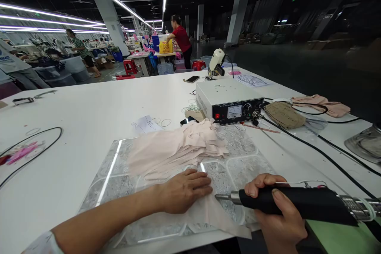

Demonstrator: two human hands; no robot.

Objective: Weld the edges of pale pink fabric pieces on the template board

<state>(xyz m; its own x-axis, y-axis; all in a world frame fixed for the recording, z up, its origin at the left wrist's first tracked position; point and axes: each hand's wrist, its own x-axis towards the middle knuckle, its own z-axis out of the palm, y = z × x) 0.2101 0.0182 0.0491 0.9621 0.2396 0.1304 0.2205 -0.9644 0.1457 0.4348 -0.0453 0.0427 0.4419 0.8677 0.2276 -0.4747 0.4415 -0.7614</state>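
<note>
Peach cloth (216, 215) under flat left fingers (201, 183), right fingers (252, 189) clasping black tool (315, 203), fabric stack (175, 143), control box (229, 90) beyond

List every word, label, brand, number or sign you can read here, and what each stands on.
No text can be read with certainty.
White shirt at the left edge: blue lettering, blurred and partly cut off.
Yellow bag: dark lettering, too small.
Control box: front-panel characters, too small.
Meter on that panel: scale markings, too small.
Paper slip: print, too small.
</note>
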